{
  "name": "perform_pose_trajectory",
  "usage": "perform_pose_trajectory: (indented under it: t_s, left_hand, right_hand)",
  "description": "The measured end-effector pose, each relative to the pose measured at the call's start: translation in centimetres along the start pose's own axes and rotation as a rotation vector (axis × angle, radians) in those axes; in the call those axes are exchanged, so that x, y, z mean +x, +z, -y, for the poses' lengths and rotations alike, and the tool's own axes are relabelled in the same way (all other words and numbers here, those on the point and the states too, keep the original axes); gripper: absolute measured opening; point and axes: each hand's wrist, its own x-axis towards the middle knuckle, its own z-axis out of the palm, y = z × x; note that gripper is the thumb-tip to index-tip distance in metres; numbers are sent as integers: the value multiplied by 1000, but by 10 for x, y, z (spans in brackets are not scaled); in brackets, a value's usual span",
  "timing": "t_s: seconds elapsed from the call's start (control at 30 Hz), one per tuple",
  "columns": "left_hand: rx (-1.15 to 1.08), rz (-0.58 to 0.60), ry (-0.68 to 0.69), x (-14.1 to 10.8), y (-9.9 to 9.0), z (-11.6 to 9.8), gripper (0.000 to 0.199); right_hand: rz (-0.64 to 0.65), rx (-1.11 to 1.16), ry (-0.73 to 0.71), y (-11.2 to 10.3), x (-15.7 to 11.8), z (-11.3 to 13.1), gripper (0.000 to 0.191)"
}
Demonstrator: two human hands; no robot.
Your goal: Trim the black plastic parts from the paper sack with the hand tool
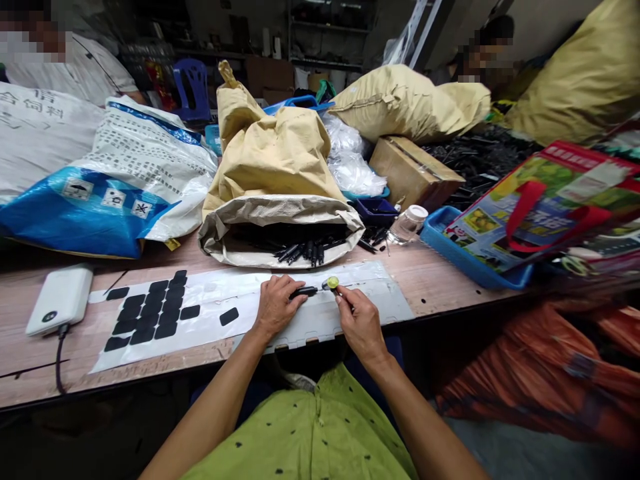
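Observation:
My left hand (278,303) rests on a white sheet at the table's front edge, its fingers closed on a black pen-like piece (304,291) that points right. Just right of it, my right hand (361,321) pinches a small dark tool with a yellow-green round end (333,283). The tool's end is close to the tip of the black piece; whether they touch I cannot tell. Left of my hands, black rounded patches (150,310) lie in rows on a white backing sheet (210,283). Behind my hands, an open sack (280,160) holds many black pen-like pieces (305,252).
A white power bank (60,300) with a cable lies at left, before a blue-and-white sack (150,160). A clear cup (409,223), a cardboard box (410,170) and a blue basket (465,253) with a colourful bag stand at right. Two people are in the background.

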Motion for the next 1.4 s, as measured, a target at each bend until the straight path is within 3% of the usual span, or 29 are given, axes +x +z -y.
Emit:
perform_pose_trajectory:
  t_s: [0.17,0.43,0.67,0.83,1.0,1.17,1.4]
  left_hand:
    - [-76,28,-5,0,-4,-3,15]
    - [-108,41,43,-1,-4,-1,16]
    - [-135,39,20,1,1,4,19]
    - [-135,21,16,1,2,5,15]
    - [-146,29,13,2,2,6,17]
    - [-132,17,3,2,1,4,14]
    - [-138,49,-19,2,-3,1,15]
  right_hand:
    - [4,-8,-10,0,0,4,32]
    - [20,-19,-19,-1,-3,8,33]
    - [1,-35,-110,5,-11,13,36]
    - [74,-103,-159,11,-8,11,37]
    - [-42,-58,-178,6,-3,21,38]
    - [67,-92,-147,10,-8,17,37]
    - [-99,-145,-87,-11,10,-5,35]
